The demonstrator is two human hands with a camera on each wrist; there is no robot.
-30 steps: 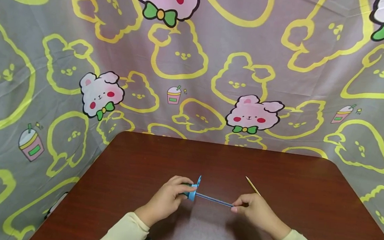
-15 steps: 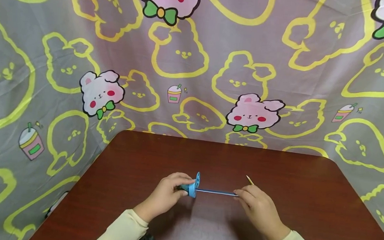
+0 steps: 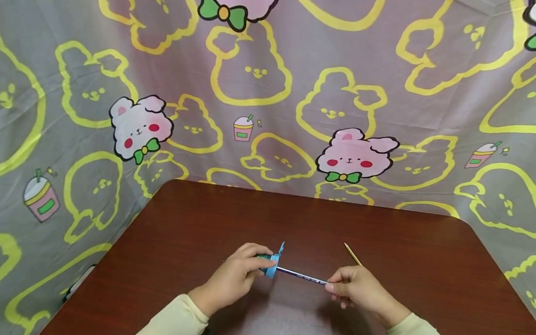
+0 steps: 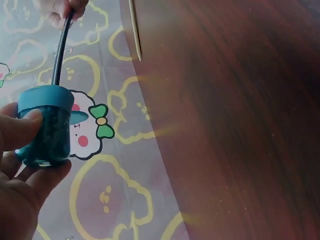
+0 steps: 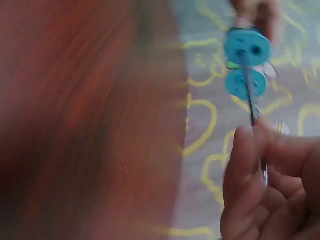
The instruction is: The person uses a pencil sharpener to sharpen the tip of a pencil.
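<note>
Head view: left hand (image 3: 236,271) curls round sharpener (image 3: 272,267), right hand (image 3: 360,289) pinches pencil (image 3: 302,276).

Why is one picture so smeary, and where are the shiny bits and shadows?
Right wrist view: the table is streaky, probably motion blur; head view: sharper, with pale glare on the table at the bottom middle, and dark shadows below the left hand and right hand; left wrist view: dim, but the blue-lidded jar is fairly clear.
</note>
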